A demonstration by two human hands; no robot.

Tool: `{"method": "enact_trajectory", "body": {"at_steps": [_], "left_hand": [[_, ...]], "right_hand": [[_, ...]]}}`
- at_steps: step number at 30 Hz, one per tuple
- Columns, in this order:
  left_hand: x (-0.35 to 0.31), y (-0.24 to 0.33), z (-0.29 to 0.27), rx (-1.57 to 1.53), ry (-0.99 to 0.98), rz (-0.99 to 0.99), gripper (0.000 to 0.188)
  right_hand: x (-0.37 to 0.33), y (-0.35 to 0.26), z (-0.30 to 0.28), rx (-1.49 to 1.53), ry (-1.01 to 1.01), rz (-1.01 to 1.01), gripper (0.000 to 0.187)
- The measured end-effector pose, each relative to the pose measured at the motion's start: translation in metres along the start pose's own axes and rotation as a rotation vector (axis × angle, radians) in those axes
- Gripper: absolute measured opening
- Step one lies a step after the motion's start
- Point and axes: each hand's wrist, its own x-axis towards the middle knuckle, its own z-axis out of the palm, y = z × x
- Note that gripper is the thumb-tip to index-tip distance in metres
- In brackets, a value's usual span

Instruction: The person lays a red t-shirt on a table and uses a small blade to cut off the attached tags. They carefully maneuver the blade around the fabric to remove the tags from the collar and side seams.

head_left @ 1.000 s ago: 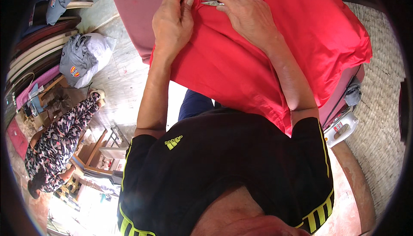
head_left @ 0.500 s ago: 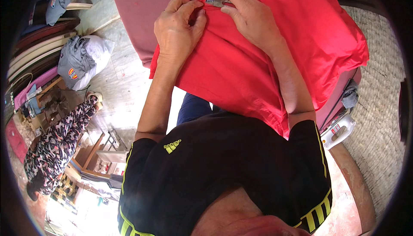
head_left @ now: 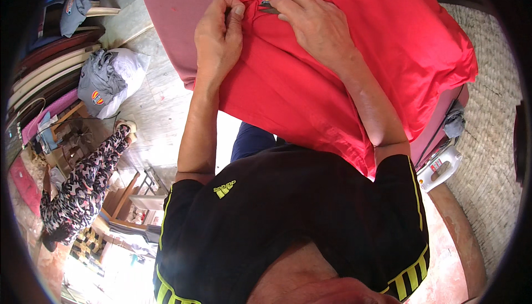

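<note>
A red garment (head_left: 399, 54) is spread over a maroon-covered table (head_left: 174, 21). My left hand (head_left: 219, 41) is closed, thumb and fingers pinched together at the garment's edge; any thread between the fingertips is too small to make out. Closed around small metal thread snips (head_left: 269, 9), my right hand (head_left: 318, 27) rests over the cloth. The snips' dark blades point left toward my left hand. Beside the blades a small coloured patch (head_left: 266, 1) shows on the red cloth, partly covered by the snips.
A white iron (head_left: 440, 168) stands near the table's right side, with a grey cloth (head_left: 454, 121) beside it. To the left, a bag of grey garments (head_left: 105, 82) sits on the floor. Another person in patterned clothes (head_left: 83, 198) is farther left, near wooden furniture (head_left: 124, 196).
My left hand has drawn slightly left, away from the snips, and turned, its fingers pinched tighter. My right hand has tilted, showing the snips' blades edge-on. The other person has shifted posture.
</note>
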Motion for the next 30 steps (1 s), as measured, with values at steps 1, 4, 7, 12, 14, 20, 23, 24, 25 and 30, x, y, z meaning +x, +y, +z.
{"method": "enact_trajectory", "body": {"at_steps": [1, 4, 7, 12, 14, 20, 23, 24, 25, 30], "left_hand": [[0.0, -0.001, 0.0, -0.064, 0.001, -0.031, 0.009], [-0.004, 0.003, 0.002, -0.037, -0.003, -0.073, 0.015], [-0.004, 0.006, 0.002, 0.02, 0.004, 0.003, 0.023], [-0.005, 0.006, 0.005, 0.076, 0.015, 0.054, 0.024], [-0.005, 0.009, 0.005, 0.088, 0.019, 0.047, 0.023], [-0.005, 0.004, 0.011, 0.07, 0.065, 0.09, 0.02], [-0.005, 0.007, 0.013, 0.111, 0.07, 0.081, 0.017], [-0.005, 0.01, 0.014, 0.139, 0.075, 0.086, 0.016], [-0.006, 0.013, 0.014, 0.167, 0.08, 0.092, 0.015], [-0.006, 0.014, 0.015, 0.176, 0.093, 0.099, 0.013]], "right_hand": [[0.0, 0.0, 0.0, 0.001, 0.003, 0.001, 0.021], [-0.001, 0.0, 0.003, 0.001, 0.007, 0.006, 0.02], [0.0, 0.0, 0.003, -0.003, -0.002, 0.01, 0.02], [0.002, -0.003, -0.001, 0.004, 0.059, -0.023, 0.02], [0.002, -0.002, 0.001, 0.009, 0.064, -0.026, 0.021], [0.002, -0.003, 0.001, 0.014, 0.07, -0.023, 0.023], [0.002, -0.002, 0.001, 0.024, 0.096, -0.041, 0.023], [0.002, -0.002, 0.001, 0.032, 0.11, -0.05, 0.023], [0.002, -0.001, 0.0, 0.039, 0.107, -0.052, 0.023], [0.0, 0.0, -0.001, 0.047, 0.071, -0.036, 0.024]]}}
